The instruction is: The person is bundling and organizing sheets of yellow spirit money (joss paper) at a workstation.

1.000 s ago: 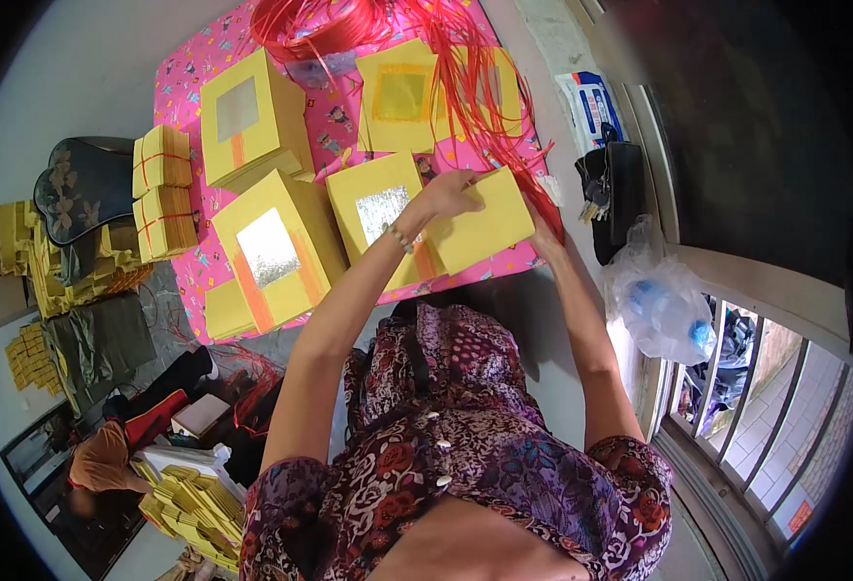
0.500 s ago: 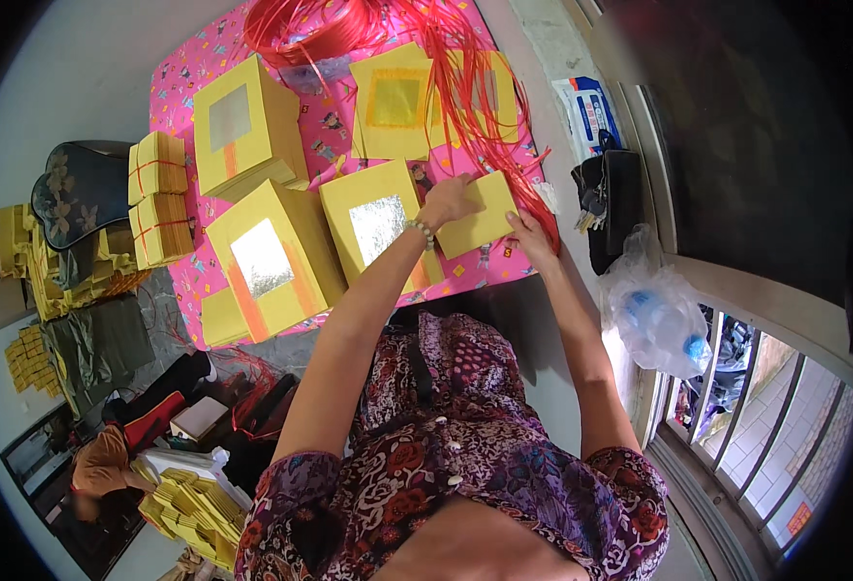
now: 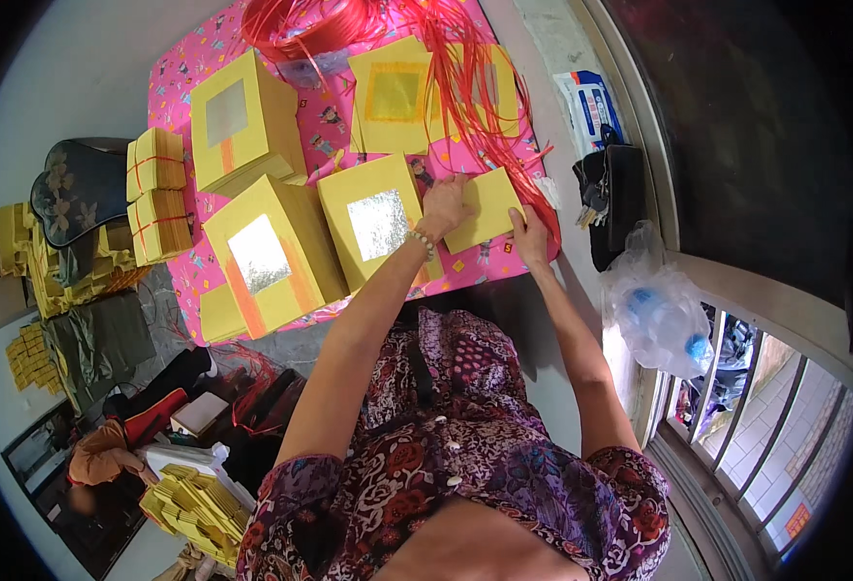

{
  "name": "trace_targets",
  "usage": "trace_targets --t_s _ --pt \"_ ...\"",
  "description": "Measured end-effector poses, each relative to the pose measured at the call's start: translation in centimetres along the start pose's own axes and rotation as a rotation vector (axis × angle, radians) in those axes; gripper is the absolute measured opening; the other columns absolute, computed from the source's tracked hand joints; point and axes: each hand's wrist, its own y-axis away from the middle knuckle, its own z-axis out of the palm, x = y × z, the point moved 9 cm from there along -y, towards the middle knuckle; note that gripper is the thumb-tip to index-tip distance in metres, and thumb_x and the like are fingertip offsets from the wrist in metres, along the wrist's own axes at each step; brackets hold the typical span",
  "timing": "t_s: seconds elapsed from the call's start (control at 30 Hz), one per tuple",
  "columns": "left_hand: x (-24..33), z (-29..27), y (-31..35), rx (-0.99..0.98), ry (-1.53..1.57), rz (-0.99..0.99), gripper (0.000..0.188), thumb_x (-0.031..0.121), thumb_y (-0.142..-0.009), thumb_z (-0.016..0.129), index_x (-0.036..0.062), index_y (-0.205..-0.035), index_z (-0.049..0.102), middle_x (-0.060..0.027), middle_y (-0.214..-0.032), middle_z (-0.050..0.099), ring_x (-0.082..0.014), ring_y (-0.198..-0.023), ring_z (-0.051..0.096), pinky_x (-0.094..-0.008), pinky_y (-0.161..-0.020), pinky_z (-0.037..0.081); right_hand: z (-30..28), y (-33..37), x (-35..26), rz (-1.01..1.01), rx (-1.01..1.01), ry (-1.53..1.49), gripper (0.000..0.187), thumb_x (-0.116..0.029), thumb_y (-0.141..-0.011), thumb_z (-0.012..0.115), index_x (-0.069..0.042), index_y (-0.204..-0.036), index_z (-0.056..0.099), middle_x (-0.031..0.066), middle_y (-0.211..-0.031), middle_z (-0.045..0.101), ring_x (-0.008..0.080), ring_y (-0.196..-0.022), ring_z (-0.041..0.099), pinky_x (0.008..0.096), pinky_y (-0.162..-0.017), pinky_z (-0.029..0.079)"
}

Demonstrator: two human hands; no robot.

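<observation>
A small block of plain yellow paper (image 3: 487, 205) lies at the near right of the pink table. My left hand (image 3: 444, 207), with a beaded bracelet at its wrist, is at the block's left edge, fingers bent against it. At the right edge my right hand (image 3: 530, 235) grips the block, thumb on top and fingers partly hidden underneath. Just left of my left hand stands a tall stack of yellow paper with a silver square (image 3: 378, 223). Red plastic strips (image 3: 485, 126) trail down beside the block's far right corner.
More silver-faced stacks (image 3: 262, 254) stand on the patterned pink cloth (image 3: 325, 121), with a red strip coil (image 3: 301, 29) behind. Tied yellow bundles (image 3: 160, 223) sit at the left edge. Keys (image 3: 593, 194) and a plastic bag (image 3: 654, 310) are along the right wall. Another person (image 3: 107, 455) is at lower left.
My left hand has drawn back from the top of the paper block to its left edge. My right hand has shifted slightly and still touches the right edge.
</observation>
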Motion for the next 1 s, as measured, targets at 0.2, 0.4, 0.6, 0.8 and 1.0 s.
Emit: trace_targets --t_s 0.2,0.4,0.6,0.8,1.0 --pt "-0.2 0.0 0.0 0.060 -0.036 -0.001 0.069 0.028 -0.070 0.081 0.0089 -0.129 0.051 -0.0189 -0.111 0.064 -0.0369 -0.105 0.060 -0.0427 -0.091 0.050 -0.9 0.8 -2.8 -0.204 0.188 0.440 0.036 -0.036 -0.096 0.053 0.000 -0.101 0.054 0.0268 -0.084 0.064 0.0444 -0.082 0.063 0.0524 -0.071 0.046" --pt "-1.3 0.2 -0.6 0.006 0.093 -0.068 0.064 0.025 -0.070 0.081 0.0095 -0.127 0.055 -0.0186 -0.111 0.065 -0.0351 -0.102 0.063 -0.0429 -0.089 0.051 -0.7 1.0 -3.1 -0.179 0.196 0.439 0.036 -0.036 -0.096 0.053 0.000 -0.099 0.054 0.0272 -0.084 0.063 0.0465 -0.083 0.061 0.0532 -0.072 0.045" --pt "-2.8 0.3 -1.0 0.075 0.259 -0.107 0.053 0.021 -0.069 0.080 0.0096 -0.118 0.065 -0.0152 -0.104 0.070 -0.0305 -0.096 0.067 -0.0388 -0.086 0.053 -0.6 1.0 -3.5 -0.156 0.165 0.416 0.036 -0.034 -0.096 0.055 0.002 -0.095 0.054 0.0275 -0.085 0.062 0.0463 -0.085 0.060 0.0521 -0.074 0.045" --pt "-3.4 0.4 -1.8 0.068 0.337 -0.128 0.049 0.016 -0.066 0.081 0.0096 -0.112 0.069 -0.0126 -0.103 0.071 -0.0276 -0.094 0.068 -0.0363 -0.086 0.053 -0.4 0.9 -3.3 -0.182 0.173 0.420 0.038 -0.037 -0.096 0.054 0.002 -0.097 0.055 0.0273 -0.082 0.063 0.0456 -0.081 0.062 0.0523 -0.071 0.045" --pt "-3.5 0.5 -1.2 0.085 0.358 -0.156 0.050 0.015 -0.065 0.081 0.0098 -0.113 0.068 -0.0113 -0.104 0.071 -0.0268 -0.095 0.068 -0.0360 -0.085 0.053 -0.5 0.6 -3.2 -0.185 0.156 0.444 0.039 -0.037 -0.097 0.053 0.002 -0.097 0.055 0.0271 -0.081 0.063 0.0457 -0.082 0.062 0.0530 -0.071 0.045"
